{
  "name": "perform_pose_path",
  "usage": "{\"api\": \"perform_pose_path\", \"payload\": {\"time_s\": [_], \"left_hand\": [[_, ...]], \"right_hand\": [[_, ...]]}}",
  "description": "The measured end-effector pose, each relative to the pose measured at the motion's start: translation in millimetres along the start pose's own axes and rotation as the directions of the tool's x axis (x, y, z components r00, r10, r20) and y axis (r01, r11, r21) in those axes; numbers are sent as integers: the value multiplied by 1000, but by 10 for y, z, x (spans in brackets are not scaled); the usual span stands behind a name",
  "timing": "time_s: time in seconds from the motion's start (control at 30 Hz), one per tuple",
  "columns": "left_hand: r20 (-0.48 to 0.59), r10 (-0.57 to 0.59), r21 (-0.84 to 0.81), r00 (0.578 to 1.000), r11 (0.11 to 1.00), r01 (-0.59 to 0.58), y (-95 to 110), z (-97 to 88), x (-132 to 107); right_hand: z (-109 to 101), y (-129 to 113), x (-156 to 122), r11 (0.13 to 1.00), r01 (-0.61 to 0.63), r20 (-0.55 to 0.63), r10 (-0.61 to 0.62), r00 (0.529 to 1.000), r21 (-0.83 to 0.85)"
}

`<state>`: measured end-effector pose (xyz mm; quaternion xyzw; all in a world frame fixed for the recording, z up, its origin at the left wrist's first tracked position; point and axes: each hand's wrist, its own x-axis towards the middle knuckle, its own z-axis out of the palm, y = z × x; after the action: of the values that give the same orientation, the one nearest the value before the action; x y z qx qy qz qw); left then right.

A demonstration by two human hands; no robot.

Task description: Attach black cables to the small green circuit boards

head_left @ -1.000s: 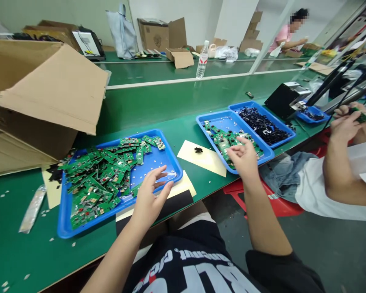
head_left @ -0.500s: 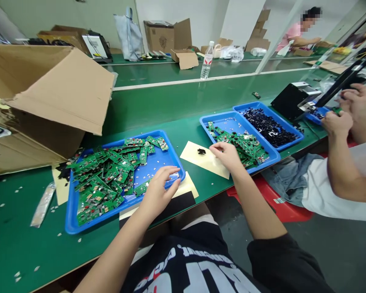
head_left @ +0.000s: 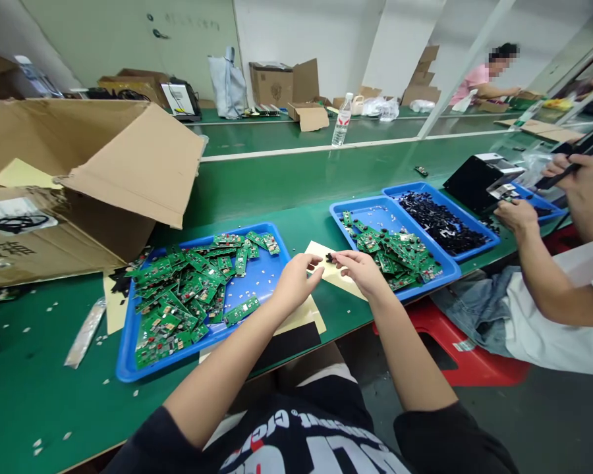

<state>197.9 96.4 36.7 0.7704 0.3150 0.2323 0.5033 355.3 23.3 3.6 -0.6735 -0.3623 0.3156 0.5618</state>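
My right hand (head_left: 360, 271) is over the yellow paper (head_left: 348, 286), its thumb and fingertips closed at a small black piece (head_left: 329, 257). Some of that piece is covered by the fingers. Close by on the left, my left hand (head_left: 295, 282) hovers past the right rim of a blue tray (head_left: 257, 280), its fingers curved, thumb apart, and nothing visible in them. Many green circuit boards (head_left: 188, 286) are heaped in this tray. A single circuit board (head_left: 242, 310) lies near its front edge, left of my left hand.
Right of my hands stand a second blue tray (head_left: 368, 209) with circuit boards and another with black parts (head_left: 442, 220). A large cardboard box (head_left: 138, 155) is at left. A co-worker's hands (head_left: 518, 217) work at far right. A water bottle (head_left: 342, 122) stands behind.
My left hand has moved right, away from above the tray toward my right hand. My right hand's fingertips have come to the black pieces on the paper. The view has tilted up slightly.
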Motion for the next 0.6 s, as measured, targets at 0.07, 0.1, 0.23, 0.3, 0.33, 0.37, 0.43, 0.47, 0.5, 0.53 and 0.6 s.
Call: {"api": "perform_pose_path", "payload": {"time_s": [0.07, 0.1, 0.23, 0.3, 0.33, 0.37, 0.43, 0.47, 0.5, 0.53, 0.6], "left_hand": [[18, -67, -71, 998, 995, 69, 3, 84, 100], [38, -103, -114, 994, 988, 106, 0, 116, 128], [127, -227, -278, 966, 926, 254, -34, 174, 137], [151, -276, -328, 949, 892, 312, -65, 183, 126], [159, -299, -343, 941, 877, 337, -81, 188, 126], [165, -320, -351, 933, 865, 359, -98, 195, 130], [174, -355, -349, 919, 850, 394, -127, 212, 149], [177, -368, -340, 913, 848, 407, -137, 221, 163], [180, -377, -324, 909, 849, 417, -142, 228, 179], [181, -385, -303, 905, 854, 424, -142, 231, 198], [178, -397, -243, 901, 869, 431, -129, 225, 251]], "right_hand": [[26, 15, -93, 999, 34, 9, -35, 999, 33], [35, 25, -131, 998, 54, 10, -54, 998, 40], [56, 81, -231, 990, 143, 5, -143, 990, 16], [66, 117, -262, 980, 196, 0, -196, 981, -13], [71, 136, -276, 974, 224, -3, -225, 974, -29], [77, 153, -290, 966, 253, -7, -254, 967, -47], [85, 185, -316, 948, 307, -20, -310, 951, -88], [84, 199, -330, 937, 330, -31, -335, 942, -114], [80, 213, -344, 926, 349, -44, -359, 932, -145], [72, 229, -358, 914, 363, -61, -379, 924, -179], [48, 268, -390, 894, 370, -108, -407, 907, -254]]}}
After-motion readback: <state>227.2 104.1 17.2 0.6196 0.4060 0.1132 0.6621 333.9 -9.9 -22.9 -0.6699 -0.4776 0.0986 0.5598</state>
